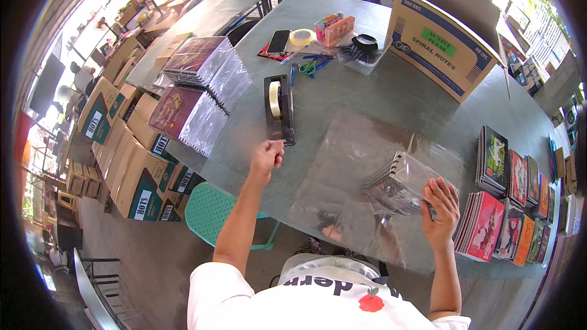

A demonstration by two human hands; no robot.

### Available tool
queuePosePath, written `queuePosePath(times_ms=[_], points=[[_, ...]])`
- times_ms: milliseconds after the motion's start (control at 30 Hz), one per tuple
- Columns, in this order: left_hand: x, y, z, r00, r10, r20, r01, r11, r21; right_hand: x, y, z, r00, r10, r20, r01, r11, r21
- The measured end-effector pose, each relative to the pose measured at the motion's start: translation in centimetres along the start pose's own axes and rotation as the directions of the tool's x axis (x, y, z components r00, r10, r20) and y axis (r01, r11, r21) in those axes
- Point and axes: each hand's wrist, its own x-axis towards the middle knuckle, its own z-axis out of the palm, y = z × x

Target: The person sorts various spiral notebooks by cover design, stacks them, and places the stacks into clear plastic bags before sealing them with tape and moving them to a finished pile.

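My left hand (267, 159) is closed in a pinch at the near end of a black tape dispenser (287, 131), with a short piece of clear tape (279, 141) at its fingertips. A roll of tape sits in the dispenser. My right hand (441, 208), fingers stretched out, lies against the right side of a stack of spiral notebooks (394, 180) wrapped in clear plastic. The stack rests on a large clear plastic sheet (333, 165) spread over the grey-green table (232, 165).
Plastic-wrapped notebook stacks (194, 95) stand at the left. Colourful spiral notebooks (483, 223) fill the right edge. At the back are a cardboard box (440, 43), a phone (279, 41), green-handled scissors (310, 67) and a clear tub (370, 64). A green stool (211, 211) stands below.
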Motion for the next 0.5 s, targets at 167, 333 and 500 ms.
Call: queuePosePath(times_ms=[167,333,500], points=[[-2.0,1.9,0.9,0.871,0.418,0.258,-0.395,0.284,0.874,-0.1,1.1,0.1,1.0,-0.004,0.005,0.004,1.0,-0.016],[-16.2,1.7,15.0,0.853,-0.031,0.521,-0.008,0.997,0.073,0.0,1.3,0.6,0.999,-0.036,0.008,0.035,0.999,0.033],[-19.2,-0.3,21.7,0.822,0.101,0.56,-0.198,0.973,0.115,-0.4,1.3,0.1,0.998,-0.046,0.032,0.044,0.998,0.05]])
